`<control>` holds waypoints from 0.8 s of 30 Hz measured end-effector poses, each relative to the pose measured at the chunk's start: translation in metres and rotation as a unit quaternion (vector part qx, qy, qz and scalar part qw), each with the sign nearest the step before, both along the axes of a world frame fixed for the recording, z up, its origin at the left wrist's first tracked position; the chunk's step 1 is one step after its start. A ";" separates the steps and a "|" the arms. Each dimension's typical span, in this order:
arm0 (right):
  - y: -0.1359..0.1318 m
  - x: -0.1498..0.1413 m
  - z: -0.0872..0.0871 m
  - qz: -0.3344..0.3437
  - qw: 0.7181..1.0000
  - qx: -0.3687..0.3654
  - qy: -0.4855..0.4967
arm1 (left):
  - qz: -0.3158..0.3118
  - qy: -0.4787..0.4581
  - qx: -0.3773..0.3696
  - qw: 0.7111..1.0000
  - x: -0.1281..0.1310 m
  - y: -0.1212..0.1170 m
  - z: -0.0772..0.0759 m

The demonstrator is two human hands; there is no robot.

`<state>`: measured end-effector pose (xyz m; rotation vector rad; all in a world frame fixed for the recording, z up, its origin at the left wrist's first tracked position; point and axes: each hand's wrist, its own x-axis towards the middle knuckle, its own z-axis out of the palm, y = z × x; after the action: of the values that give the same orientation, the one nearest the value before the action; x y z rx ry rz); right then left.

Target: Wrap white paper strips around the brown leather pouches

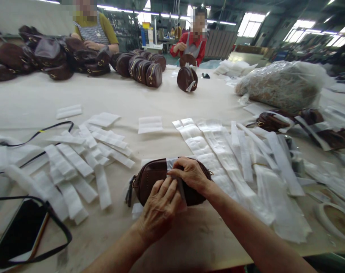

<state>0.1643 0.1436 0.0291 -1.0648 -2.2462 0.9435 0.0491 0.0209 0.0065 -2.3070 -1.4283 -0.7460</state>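
Note:
A small brown leather bag [148,181] lies on its side on the beige table [166,102] just in front of me. A strip of white foam wrap [172,163] runs over its middle. My left hand [161,206] presses down on the near side of the bag, fingers closed over the strip. My right hand [191,175] lies over the bag's top, fingers curled and pinching the strip against the leather.
Loose white foam strips [75,163] are scattered left, longer ones [246,159] right. A dark tablet with black straps [21,231] lies near left. Rows of brown bags [144,68] and two seated people are across the table. A clear plastic sack [277,85] sits far right.

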 end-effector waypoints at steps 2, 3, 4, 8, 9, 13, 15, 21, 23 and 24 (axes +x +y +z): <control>0.000 -0.004 0.001 -0.009 1.000 0.009 0.000 | 0.005 0.005 0.000 1.000 -0.001 0.000 -0.001; -0.001 -0.003 0.002 -0.017 0.999 0.022 0.019 | 0.007 0.009 0.003 1.000 -0.001 0.000 -0.002; -0.002 -0.001 0.004 -0.027 0.998 0.040 0.047 | 0.009 0.013 0.004 1.000 -0.002 0.000 -0.002; -0.009 0.045 0.021 -0.111 0.968 0.174 0.142 | 0.009 0.009 0.017 1.000 0.000 0.001 -0.003; -0.008 0.066 0.027 -0.146 0.954 0.220 0.141 | 0.007 0.002 0.020 1.000 0.001 0.000 -0.004; 0.005 0.170 0.053 -0.338 0.877 0.333 0.071 | -0.005 -0.025 0.040 0.999 -0.003 0.001 -0.011; 0.015 0.222 0.064 -0.464 0.838 0.287 -0.002 | -0.022 -0.001 0.055 0.998 -0.009 0.005 -0.019; 0.040 0.316 0.061 -0.599 0.791 0.096 -0.080 | -0.036 -0.001 0.119 0.992 -0.019 0.016 -0.040; 0.045 0.324 0.049 -0.590 0.803 0.046 -0.071 | -0.030 -0.016 0.110 0.993 -0.018 0.015 -0.041; 0.047 0.325 0.043 -0.583 0.810 0.029 -0.061 | -0.030 -0.020 0.107 0.994 -0.018 0.014 -0.041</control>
<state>0.4894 0.1904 0.0721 -2.0852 -1.1944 0.2372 0.0315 0.0353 -0.0343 -2.1902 -1.2332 -0.9197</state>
